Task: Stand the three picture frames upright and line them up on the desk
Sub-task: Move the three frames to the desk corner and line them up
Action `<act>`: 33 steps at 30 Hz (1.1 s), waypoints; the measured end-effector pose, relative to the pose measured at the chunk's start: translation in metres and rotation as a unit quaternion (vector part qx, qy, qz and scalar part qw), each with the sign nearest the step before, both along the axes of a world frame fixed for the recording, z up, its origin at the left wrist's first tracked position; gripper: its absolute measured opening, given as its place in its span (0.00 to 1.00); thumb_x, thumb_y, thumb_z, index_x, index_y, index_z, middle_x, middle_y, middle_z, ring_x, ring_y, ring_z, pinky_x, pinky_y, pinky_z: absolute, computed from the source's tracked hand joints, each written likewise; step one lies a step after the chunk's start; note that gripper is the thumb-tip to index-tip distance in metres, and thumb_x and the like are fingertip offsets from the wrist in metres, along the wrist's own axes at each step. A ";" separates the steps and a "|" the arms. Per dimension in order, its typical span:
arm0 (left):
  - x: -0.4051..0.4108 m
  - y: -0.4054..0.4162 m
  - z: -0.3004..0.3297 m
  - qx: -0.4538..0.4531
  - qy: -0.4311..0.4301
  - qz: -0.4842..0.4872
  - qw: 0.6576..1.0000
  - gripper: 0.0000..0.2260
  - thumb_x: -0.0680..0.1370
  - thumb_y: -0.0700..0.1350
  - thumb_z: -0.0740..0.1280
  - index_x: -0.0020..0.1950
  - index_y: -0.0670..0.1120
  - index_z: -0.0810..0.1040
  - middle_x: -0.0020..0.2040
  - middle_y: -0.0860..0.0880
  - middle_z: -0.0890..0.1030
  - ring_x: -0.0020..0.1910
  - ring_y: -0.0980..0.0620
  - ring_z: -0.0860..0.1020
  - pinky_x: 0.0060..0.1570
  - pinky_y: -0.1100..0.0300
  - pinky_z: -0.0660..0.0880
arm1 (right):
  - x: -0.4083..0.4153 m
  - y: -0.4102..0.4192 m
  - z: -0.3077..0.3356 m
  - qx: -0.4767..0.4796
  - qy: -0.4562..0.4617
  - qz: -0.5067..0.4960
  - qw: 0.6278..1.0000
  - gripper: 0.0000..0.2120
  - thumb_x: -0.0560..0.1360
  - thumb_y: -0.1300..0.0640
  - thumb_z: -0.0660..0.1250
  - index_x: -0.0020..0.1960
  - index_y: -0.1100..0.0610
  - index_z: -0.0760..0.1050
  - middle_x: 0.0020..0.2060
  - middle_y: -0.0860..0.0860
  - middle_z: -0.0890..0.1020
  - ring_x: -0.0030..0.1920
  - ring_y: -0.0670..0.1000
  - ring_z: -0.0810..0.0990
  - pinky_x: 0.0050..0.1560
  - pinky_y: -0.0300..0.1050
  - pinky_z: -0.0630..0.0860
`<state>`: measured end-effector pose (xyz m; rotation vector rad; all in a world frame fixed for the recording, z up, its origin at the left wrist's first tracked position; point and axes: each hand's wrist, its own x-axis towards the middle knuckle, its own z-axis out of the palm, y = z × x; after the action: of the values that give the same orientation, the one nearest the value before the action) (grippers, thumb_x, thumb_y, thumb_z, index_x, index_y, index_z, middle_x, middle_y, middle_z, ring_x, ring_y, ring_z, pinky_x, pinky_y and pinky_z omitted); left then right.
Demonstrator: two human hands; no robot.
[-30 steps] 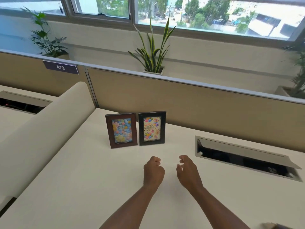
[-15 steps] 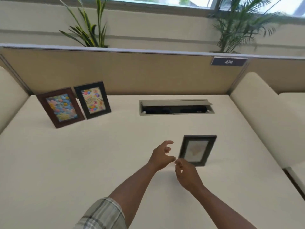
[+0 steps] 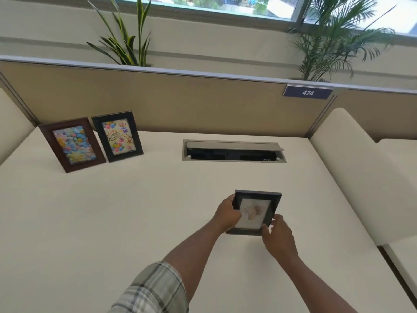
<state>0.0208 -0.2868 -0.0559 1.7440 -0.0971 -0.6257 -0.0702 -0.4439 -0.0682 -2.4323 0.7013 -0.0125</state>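
Hands (image 3: 228, 214) gripping dark frame (image 3: 270, 201) (both sides), desk (image 3: 135, 222)

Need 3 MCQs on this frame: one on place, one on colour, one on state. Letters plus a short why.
1. Where is the third frame?
A. Behind the cable tray
B. Near the desk's front, right of the standing pair
C. On the partition ledge

2. What colour is the leftmost frame?
A. Reddish brown
B. White
C. Silver

3. How is the third frame held?
A. Left hand only
B. By no hand
C. Both hands on it

Answers:
1. B: it sits nearer the camera than the tray, well right of the leftmost frame and the birthday frame.
2. A: its border is reddish-brown wood, while the birthday frame beside it is black.
3. C: the left hand grips its left edge and the right hand its lower right corner.
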 end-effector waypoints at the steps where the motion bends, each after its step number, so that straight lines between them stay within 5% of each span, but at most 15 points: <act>1: 0.002 0.002 0.002 -0.002 0.001 0.001 1.000 0.24 0.69 0.31 0.60 0.63 0.46 0.74 0.58 0.43 0.81 0.59 0.44 0.77 0.58 0.46 0.78 | 0.005 0.002 0.002 0.016 -0.016 0.004 1.000 0.12 0.77 0.58 0.64 0.59 0.59 0.69 0.53 0.58 0.80 0.52 0.60 0.79 0.51 0.54 0.77; 9: 0.015 0.048 0.014 -0.006 -0.014 0.043 0.999 0.24 0.70 0.31 0.61 0.63 0.49 0.72 0.58 0.46 0.79 0.59 0.47 0.76 0.55 0.51 0.80 | 0.046 0.043 0.013 0.021 -0.094 0.043 0.994 0.09 0.80 0.50 0.61 0.54 0.54 0.66 0.46 0.57 0.82 0.40 0.55 0.76 0.32 0.44 0.72; 14: 0.045 0.108 0.035 0.010 -0.054 0.084 0.995 0.25 0.71 0.30 0.64 0.65 0.49 0.71 0.59 0.46 0.77 0.61 0.47 0.74 0.50 0.57 0.79 | 0.096 0.103 0.032 0.042 -0.135 0.054 0.988 0.07 0.80 0.48 0.60 0.51 0.51 0.67 0.48 0.55 0.79 0.47 0.55 0.79 0.41 0.56 0.82; 19: 0.066 0.158 0.053 0.007 -0.103 0.225 0.969 0.21 0.70 0.36 0.68 0.59 0.52 0.70 0.56 0.50 0.77 0.59 0.50 0.75 0.44 0.66 0.80 | 0.150 0.158 0.056 0.068 -0.168 0.066 0.981 0.08 0.80 0.47 0.59 0.52 0.51 0.68 0.48 0.54 0.80 0.49 0.56 0.80 0.41 0.56 0.82; 23: 0.083 0.180 0.056 0.043 -0.142 0.327 0.933 0.26 0.72 0.37 0.67 0.69 0.51 0.69 0.61 0.51 0.73 0.61 0.55 0.70 0.52 0.64 0.77 | 0.196 0.194 0.073 0.077 -0.198 0.071 0.975 0.08 0.80 0.47 0.58 0.50 0.52 0.69 0.45 0.52 0.79 0.45 0.54 0.78 0.41 0.52 0.78; 27: 0.110 0.189 0.057 0.016 -0.124 0.367 0.922 0.30 0.73 0.34 0.64 0.73 0.51 0.64 0.62 0.52 0.74 0.62 0.54 0.71 0.44 0.74 0.75 | 0.238 0.220 0.075 0.081 -0.194 0.072 0.975 0.11 0.80 0.47 0.58 0.51 0.55 0.70 0.45 0.53 0.78 0.45 0.55 0.78 0.42 0.54 0.79; 33: 0.166 0.202 0.042 0.043 -0.116 0.353 0.928 0.30 0.74 0.31 0.64 0.73 0.51 0.65 0.67 0.46 0.74 0.69 0.47 0.70 0.57 0.53 0.80 | 0.299 0.233 0.052 0.101 -0.144 0.116 0.978 0.10 0.79 0.56 0.62 0.60 0.56 0.69 0.54 0.55 0.79 0.53 0.56 0.79 0.47 0.54 0.81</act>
<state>0.1872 -0.0852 -0.0142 1.7734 0.3874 0.1081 0.2292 -0.2110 -0.0160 -2.2396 0.2739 -0.1887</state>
